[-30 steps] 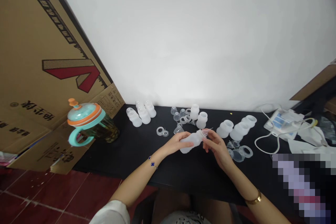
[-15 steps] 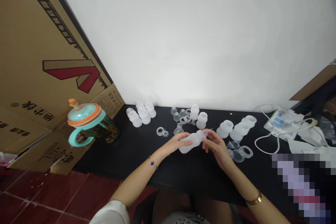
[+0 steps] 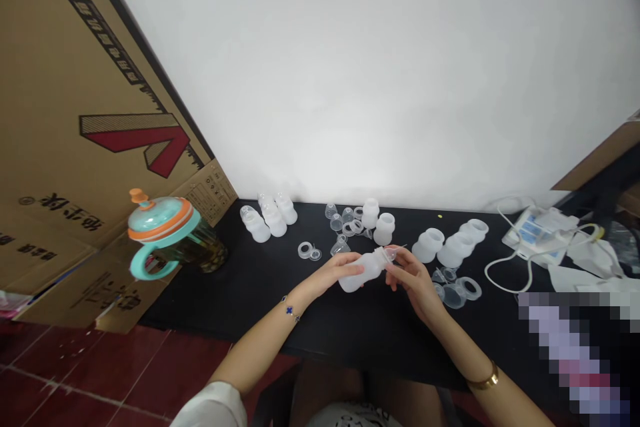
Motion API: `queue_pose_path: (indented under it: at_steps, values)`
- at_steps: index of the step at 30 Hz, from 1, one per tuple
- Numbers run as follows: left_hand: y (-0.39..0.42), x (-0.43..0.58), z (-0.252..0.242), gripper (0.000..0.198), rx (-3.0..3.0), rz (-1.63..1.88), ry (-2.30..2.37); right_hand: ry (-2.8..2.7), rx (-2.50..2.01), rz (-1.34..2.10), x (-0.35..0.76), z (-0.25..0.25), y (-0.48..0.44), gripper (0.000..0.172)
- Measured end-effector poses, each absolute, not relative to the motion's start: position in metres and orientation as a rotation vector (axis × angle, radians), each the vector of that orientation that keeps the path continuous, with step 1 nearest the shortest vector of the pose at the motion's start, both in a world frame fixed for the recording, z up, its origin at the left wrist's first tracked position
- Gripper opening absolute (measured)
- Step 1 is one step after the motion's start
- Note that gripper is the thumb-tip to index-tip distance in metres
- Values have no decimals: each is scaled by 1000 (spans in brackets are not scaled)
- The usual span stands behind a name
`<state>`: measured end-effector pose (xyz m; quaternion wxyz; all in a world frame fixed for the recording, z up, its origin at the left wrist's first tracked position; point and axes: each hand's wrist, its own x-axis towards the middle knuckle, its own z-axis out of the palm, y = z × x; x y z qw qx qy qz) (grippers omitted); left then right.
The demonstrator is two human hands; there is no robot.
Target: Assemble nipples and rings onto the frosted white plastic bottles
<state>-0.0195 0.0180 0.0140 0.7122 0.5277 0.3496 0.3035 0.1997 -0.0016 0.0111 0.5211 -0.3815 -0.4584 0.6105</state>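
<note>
A frosted white baby bottle (image 3: 361, 273) lies tilted in my left hand (image 3: 340, 269), which is closed round its body. My right hand (image 3: 407, 271) pinches at the bottle's neck, where a clear piece (image 3: 391, 251) sits on the mouth; a thin clear strip sticks out beyond the fingers. Behind my hands stand two open bottles (image 3: 385, 229). Clear nipples and rings (image 3: 349, 221) lie loose beside them, and a ring (image 3: 305, 250) with a small disc rests left of my left hand. Clear caps and rings (image 3: 454, 293) lie to the right of my right hand.
Three bottles with clear tops (image 3: 273, 217) stand at the back left. Several open bottles (image 3: 429, 245) are at the right. A jug with a turquoise lid (image 3: 161, 217) stands before a large cardboard box (image 3: 45, 113). White cables (image 3: 530, 257) lie at the far right.
Almost nothing differs. The bottle and my left hand have shifted very slightly left, while my right hand stays at the neck.
</note>
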Motion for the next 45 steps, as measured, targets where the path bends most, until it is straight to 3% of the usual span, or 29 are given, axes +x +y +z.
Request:
queue_pose_path:
  at_steps: [38,45]
  values:
    - [19,-19,12,42,1303,763,793,-1071,-945,1415,201,4,1,36]
    - [19,-19,11,42,1303,757,791,-1103,-926,1395,200,5,1,30]
